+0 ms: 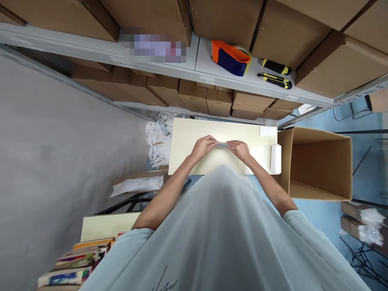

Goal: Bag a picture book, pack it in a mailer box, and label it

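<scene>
Between my hands, above the cream table top, is a small flat bluish-grey strip, seen nearly edge-on; its kind I cannot make out. My left hand pinches its left end. At the other end, the fingers of my right hand are closed on it too. A white roll lies at the table's right edge, to the right of my right hand. Behind the roll is a small white rectangular pad or card.
A large open cardboard box stands right of the table. Shelves with brown boxes rise behind, holding an orange-and-blue tape dispenser and two utility knives. White paper scraps heap at the left. Packaged goods sit at lower left.
</scene>
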The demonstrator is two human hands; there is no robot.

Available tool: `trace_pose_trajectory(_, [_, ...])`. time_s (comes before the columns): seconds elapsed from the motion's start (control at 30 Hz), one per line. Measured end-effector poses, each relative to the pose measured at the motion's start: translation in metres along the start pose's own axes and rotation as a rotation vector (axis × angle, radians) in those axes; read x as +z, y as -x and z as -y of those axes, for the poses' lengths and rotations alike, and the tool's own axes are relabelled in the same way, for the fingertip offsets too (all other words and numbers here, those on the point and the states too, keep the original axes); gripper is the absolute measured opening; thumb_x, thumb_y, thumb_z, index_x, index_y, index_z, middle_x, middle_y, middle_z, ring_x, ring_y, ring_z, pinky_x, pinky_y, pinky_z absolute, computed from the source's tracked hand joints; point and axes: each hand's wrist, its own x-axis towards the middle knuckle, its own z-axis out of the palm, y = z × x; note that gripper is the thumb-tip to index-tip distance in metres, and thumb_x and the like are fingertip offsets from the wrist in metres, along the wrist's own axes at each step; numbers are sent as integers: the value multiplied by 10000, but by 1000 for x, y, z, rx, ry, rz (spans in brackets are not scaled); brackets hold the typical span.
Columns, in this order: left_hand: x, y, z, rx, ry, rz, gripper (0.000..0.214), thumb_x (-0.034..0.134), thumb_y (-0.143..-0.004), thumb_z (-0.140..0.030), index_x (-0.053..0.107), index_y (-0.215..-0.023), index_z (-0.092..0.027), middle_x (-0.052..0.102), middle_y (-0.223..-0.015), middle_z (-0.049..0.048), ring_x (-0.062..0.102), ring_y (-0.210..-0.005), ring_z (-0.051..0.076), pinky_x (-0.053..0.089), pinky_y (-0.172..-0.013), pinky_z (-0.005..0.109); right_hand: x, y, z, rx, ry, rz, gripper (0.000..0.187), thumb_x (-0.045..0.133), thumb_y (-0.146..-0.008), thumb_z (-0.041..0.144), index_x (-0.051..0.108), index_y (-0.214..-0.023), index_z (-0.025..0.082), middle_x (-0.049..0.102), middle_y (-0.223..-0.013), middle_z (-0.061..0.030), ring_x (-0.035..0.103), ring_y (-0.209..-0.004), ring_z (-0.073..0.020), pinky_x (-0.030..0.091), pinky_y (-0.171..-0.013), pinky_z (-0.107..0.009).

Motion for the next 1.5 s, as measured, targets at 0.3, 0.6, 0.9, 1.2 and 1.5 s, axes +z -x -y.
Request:
trace_pose_trajectory(0.3, [64, 46, 39, -157, 60, 21, 255, 681, -1039, -377, 903, -1096, -266, 819, -1100, 63, 731, -1047, 250, 580, -981, 394, 63, 32, -29, -69, -6, 15, 336, 606, -1160, 342, 820, -1374, 196, 762, -1257, -157, 655, -1181, -297, 534, -1054, -407])
trace_pose_trajectory(0.6, [88, 69, 56, -230, -100, 156, 214, 706, -1036, -325, 909, -1041, -261, 807, -1067, 101, 669, -1087, 301, 502, -1008, 475, 80, 28, -49, 100, -330, 191, 239, 643, -1099, 289, 867, -1109, 206, 818, -1069, -79, 725, -1022, -241, 558, -911, -328])
trace_pose_trajectory(0.9, [99, 77, 75, -271, -118, 219, 261, 614, -1041, -277, 869, -1037, -219, 816, -1121, 128, 669, -1086, 317, 522, -1048, 479, 107, 37, -23, 32, -63, 292, 292, 675, -1113, 399, 787, -1277, 184, 766, -1275, -148, 663, -1221, -295, 527, -991, -363])
trace_pose_trajectory(1.2, [89, 73, 64, -226, -147, 228, 300, 565, -1060, -279, 856, -1037, -209, 789, -1077, 146, 669, -1061, 330, 529, -1031, 493, 118, 55, 16, 18, 108, 233, 418, 528, -1145, 249, 653, -1520, 111, 622, -1587, -262, 546, -1481, -377, 446, -1208, -493])
trace_pose_trajectory(1.5, [28, 21, 7, -155, -95, 100, 262, 659, -1062, -361, 837, -1164, -198, 789, -1226, 156, 680, -1233, 358, 519, -1152, 512, 55, 5, 37, 113, 18, 104, 317, 517, -1108, 151, 756, -1315, 141, 811, -1285, -236, 755, -1152, -349, 571, -1047, -455])
